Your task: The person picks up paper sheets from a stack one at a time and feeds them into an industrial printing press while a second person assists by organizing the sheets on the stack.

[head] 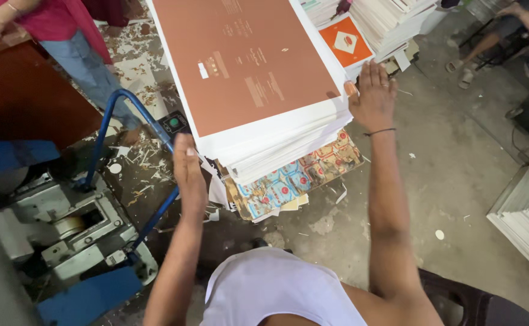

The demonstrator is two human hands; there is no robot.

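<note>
- fingers (187,158) of the left hand (189,178) are straight and pressed together, flat against the near left corner of the stack (276,136); they grip nothing.
- fingers (378,77) of the right hand (373,99) are spread a little and laid open against the stack's right edge, thumb touching the top sheet's corner; nothing is clasped.
- the stack is a thick pile of white sheets at 12 o'clock from the person, its top sheet (243,60) brown with small pale print, held between the two flat palms.
- a thin black band (380,131) circles the right wrist.
- under the stack, at 6 o'clock of it, colourful printed sheets (291,181) stick out toward the person.
- at 2 o'clock of the stack lies an orange sheet (346,41) with a white diamond, beside more white piles (391,21).
- a blue bar (110,127) arches at 9 o'clock of the left hand, over a grey machine (65,226) at 8 o'clock.
- paper scraps (149,78) litter the floor (457,169) at 10 o'clock.
- another person in jeans (86,63) stands at 10 o'clock, well apart; a seated person's feet (460,69) show at 2 o'clock.
- another white pile (527,214) sits at 4 o'clock.
</note>
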